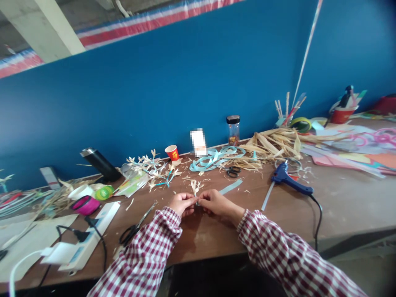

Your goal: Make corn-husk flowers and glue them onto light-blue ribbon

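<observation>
A small pale flower of dried husk (195, 187) stands upright between my two hands, in the middle near the table's front. My left hand (183, 203) pinches it low down, thumb and forefinger closed at its base. Touching the left fingertips, my right hand (217, 202) is closed in a pinch too. From behind the right hand a light-blue ribbon strip (231, 187) runs out over the table; a bit of blue shows at the fingertips. The flower's stem is mostly hidden by the fingers. Scissors (137, 225) lie beside my left forearm.
At right lies a blue glue gun (291, 179) with its cord. Further back are coiled ribbon (213, 159), black-handled scissors (232, 170), dried husks (272, 142), a lidded jar (233, 131) and a red paper cup (172, 152). A power strip (93, 239) with plugs is at left.
</observation>
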A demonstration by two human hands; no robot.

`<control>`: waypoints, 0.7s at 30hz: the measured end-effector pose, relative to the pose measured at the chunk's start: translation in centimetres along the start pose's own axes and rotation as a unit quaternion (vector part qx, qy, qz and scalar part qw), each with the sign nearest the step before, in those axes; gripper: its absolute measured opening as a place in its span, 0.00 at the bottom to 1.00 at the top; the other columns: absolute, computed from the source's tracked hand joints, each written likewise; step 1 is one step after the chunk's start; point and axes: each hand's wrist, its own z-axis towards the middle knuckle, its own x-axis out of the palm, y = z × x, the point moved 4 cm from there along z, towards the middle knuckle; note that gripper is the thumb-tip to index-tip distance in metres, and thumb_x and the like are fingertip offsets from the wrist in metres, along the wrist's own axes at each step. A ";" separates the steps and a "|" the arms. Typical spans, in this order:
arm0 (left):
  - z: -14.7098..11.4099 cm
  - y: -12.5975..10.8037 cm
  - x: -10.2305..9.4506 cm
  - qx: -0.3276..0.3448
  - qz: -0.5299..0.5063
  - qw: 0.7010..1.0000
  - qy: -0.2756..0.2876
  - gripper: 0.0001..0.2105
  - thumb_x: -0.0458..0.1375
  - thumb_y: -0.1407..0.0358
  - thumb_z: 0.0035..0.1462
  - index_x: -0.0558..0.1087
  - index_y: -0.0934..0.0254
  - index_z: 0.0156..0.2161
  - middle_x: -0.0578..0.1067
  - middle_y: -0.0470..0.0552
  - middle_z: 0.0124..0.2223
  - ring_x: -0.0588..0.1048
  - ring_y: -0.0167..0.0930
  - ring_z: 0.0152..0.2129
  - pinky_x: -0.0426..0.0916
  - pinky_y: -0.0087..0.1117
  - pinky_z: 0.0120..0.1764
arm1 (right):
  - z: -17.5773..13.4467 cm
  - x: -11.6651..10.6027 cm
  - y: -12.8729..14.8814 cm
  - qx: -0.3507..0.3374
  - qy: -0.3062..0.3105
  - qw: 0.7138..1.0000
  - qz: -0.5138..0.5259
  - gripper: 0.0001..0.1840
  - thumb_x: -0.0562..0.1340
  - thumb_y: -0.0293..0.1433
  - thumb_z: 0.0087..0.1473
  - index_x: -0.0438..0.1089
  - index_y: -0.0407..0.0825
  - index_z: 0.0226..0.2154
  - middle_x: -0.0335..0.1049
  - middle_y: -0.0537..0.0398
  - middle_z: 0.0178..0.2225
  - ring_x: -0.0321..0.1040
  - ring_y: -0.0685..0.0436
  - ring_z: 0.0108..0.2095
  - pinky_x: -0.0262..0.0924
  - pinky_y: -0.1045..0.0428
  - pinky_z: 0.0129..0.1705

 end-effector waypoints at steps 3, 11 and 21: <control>0.1 -0.2 -0.2 0.003 0.005 1.000 0.002 0.12 0.69 0.66 0.34 0.71 0.68 0.24 0.69 0.43 0.20 0.68 0.21 0.17 0.67 0.21 0.20 | -0.1 0.0 0.0 0.002 0.003 1.000 0.008 0.11 0.58 0.36 0.50 0.65 0.45 0.24 0.59 0.63 0.14 0.53 0.57 0.12 0.46 0.61 0.12; -0.2 -0.4 -0.2 0.004 0.013 1.000 0.010 0.13 0.70 0.65 0.32 0.72 0.68 0.24 0.70 0.44 0.20 0.68 0.21 0.17 0.67 0.21 0.20 | -0.1 0.2 0.4 -0.021 0.023 0.999 0.022 0.10 0.61 0.32 0.48 0.64 0.45 0.21 0.60 0.63 0.14 0.53 0.58 0.13 0.46 0.62 0.14; 0.0 -0.3 -0.5 0.009 0.010 1.000 0.010 0.13 0.70 0.65 0.32 0.73 0.68 0.24 0.70 0.44 0.20 0.68 0.21 0.17 0.67 0.21 0.20 | 0.2 0.1 0.0 -0.012 0.031 0.999 0.016 0.13 0.60 0.37 0.48 0.64 0.45 0.21 0.61 0.62 0.16 0.55 0.57 0.14 0.49 0.61 0.13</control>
